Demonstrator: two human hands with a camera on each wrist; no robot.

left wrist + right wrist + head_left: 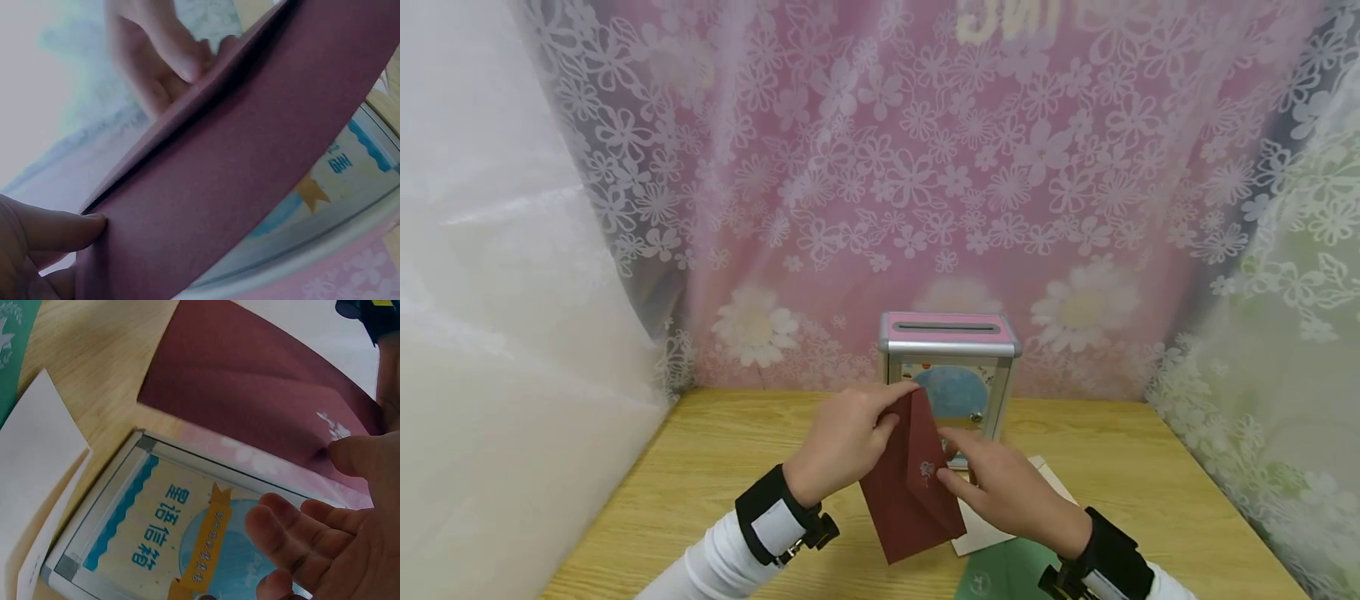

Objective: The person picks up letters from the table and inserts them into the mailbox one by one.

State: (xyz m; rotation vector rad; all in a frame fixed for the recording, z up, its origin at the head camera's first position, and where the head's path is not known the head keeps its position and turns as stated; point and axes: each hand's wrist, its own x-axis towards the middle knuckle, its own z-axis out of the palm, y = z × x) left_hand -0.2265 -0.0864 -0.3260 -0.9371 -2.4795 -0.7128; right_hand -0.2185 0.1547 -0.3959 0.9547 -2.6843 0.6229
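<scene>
A dark red envelope [891, 508] with a pointed flap and a small silver floral print is held up, tilted, before a letter box [951, 346]. My left hand [842, 442] pinches its upper end, thumb on one face in the left wrist view. At the flap's edge, beside the print, my right hand [1018, 492] touches the envelope with its thumb [353, 456]. The other right fingers [275, 531] are loosely bent and apart from the paper. A dark gap [206, 112] shows along the flap in the left wrist view.
The box has a pink top with a slot [947, 327] and a clear front over a printed card [162, 519]. Cream envelopes [981, 533] and a green envelope [1007, 571] lie on the wooden table [730, 467] under my right arm. A flowered curtain [910, 167] hangs behind.
</scene>
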